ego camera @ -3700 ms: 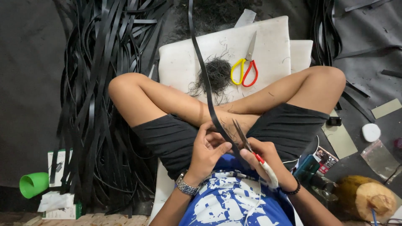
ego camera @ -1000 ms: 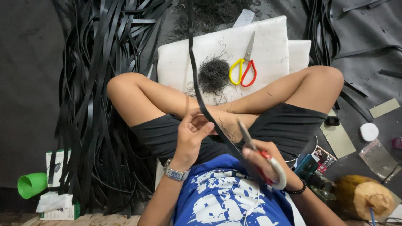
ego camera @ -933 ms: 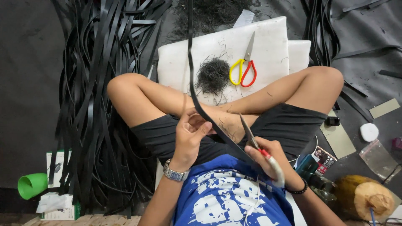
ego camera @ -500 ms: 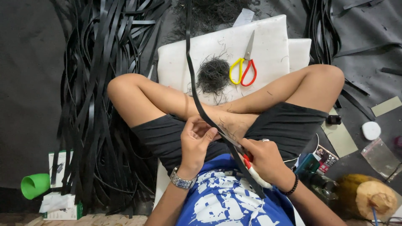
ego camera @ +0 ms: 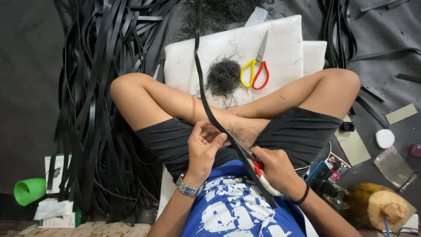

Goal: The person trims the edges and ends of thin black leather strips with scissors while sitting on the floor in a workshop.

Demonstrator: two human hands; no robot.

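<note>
I sit cross-legged and look down at my lap. My left hand [ego camera: 205, 148], with a metal watch on its wrist, pinches a long black strip [ego camera: 200, 74] that runs from my lap up over the white cushion [ego camera: 285, 52]. In my right hand [ego camera: 277, 170] is a pair of scissors with a red and white handle [ego camera: 262, 179], its blades closed against the strip near my left fingers. A second pair of scissors [ego camera: 255, 70], with yellow and red handles, lies on the cushion beside a clump of thin black trimmings [ego camera: 223, 77].
A big heap of black strips [ego camera: 101, 87] lies to my left, more strips [ego camera: 337, 35] at the top right. A green cup [ego camera: 29, 191] and paper packs sit at the lower left. A cut coconut [ego camera: 381, 208], a white lid [ego camera: 385, 138] and small packets lie on the right.
My right hand has brought the scissors down and closed them on the strip, nearer my left hand. The strip has straightened and shifted slightly.
</note>
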